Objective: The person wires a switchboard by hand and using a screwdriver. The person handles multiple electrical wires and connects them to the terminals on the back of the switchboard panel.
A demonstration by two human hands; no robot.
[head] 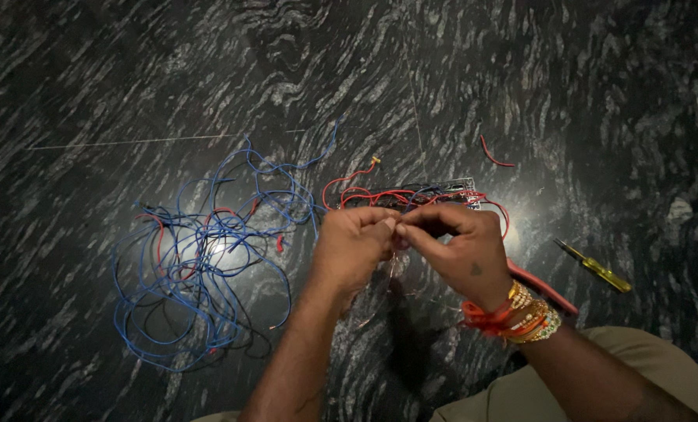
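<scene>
My left hand and my right hand meet fingertip to fingertip at the middle of the view, pinching something thin between them, most likely a wire end; the fingers hide it. Just behind the hands lies a small circuit board with red wires looping over it. A large tangle of blue wires, mixed with red and black strands, spreads to the left of my left hand. My right wrist wears orange threads and beaded bangles.
A screwdriver with a yellow handle lies right of my right hand. A red-handled tool sticks out under my right wrist. A short red wire scrap lies farther back. Everything rests on dark veined stone floor.
</scene>
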